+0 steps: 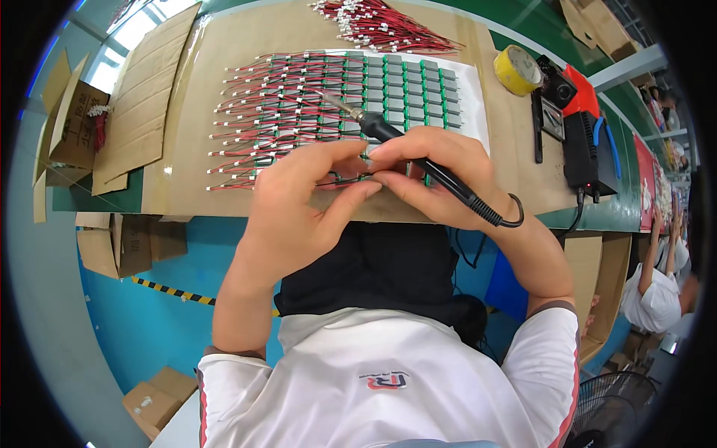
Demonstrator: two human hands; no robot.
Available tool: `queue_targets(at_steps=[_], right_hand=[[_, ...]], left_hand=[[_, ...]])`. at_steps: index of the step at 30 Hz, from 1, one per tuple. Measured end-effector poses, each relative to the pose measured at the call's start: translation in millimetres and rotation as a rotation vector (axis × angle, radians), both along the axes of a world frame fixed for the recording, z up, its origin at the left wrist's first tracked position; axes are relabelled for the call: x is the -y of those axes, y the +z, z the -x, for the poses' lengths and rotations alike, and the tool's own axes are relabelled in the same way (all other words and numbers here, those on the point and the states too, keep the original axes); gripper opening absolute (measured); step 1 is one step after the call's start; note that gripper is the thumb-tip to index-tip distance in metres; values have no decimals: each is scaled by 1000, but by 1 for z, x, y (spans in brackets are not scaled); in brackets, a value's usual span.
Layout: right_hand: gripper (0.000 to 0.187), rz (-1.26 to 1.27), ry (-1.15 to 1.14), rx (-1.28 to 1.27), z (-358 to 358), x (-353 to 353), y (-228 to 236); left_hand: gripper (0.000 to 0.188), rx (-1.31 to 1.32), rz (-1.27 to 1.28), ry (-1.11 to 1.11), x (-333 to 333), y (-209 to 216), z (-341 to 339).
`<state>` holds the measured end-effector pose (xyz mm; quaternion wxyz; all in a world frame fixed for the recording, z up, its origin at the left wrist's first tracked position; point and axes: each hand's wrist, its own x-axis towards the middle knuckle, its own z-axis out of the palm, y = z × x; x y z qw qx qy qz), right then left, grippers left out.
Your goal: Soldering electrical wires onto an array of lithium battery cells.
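Observation:
A soldering iron (448, 182) with a black handle lies across my right hand (459, 168), gripped there with its metal tip pointing up and left over the rows. The fingertips of my left hand (295, 198) and right hand meet around a small grey part (368, 152), mostly hidden by the fingers. A dark wire shows by the left thumb. Just beyond my hands, rows of grey-and-green modules (396, 97) lie on a white sheet (472, 89). Red and black wires with white connectors (246, 123) extend from the left rows.
A pile of loose red-black wires (373, 24) lies at the table's far edge. Yellow tape roll (518, 69), black soldering station (590, 153) and blue-handled tool (611, 145) stand right. Cardboard boxes (78, 127) are at left; other people (657, 291) work far right.

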<state>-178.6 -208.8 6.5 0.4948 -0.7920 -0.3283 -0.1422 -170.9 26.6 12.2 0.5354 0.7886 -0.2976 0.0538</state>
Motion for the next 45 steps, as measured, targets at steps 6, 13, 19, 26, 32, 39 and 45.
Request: queue_targets(at_steps=[6,13,19,26,32,39,45], right_hand=[[32,24,-42,-30,3,-1,-8],[30,123,-7,58,4,16,-8],[29,88,-23,117,5,5,-10],[52,153,-27,65,12,33,-6],[47,62,9,78,25,61,-17],[34,65,11,56,36,65,-21],[32,64,18,28,36,65,-24]], left_hand=[[6,34,-68,-45,-6,-7,-6],[10,-18,-161,-13,-6,-10,4],[12,31,-81,-37,1,-16,1],[12,189,-236,-7,-17,-13,-9],[10,230,-314,-40,-17,-17,-15],[10,199,-331,-64,-16,-19,-19],[10,167,-324,-63,-18,-19,-19]])
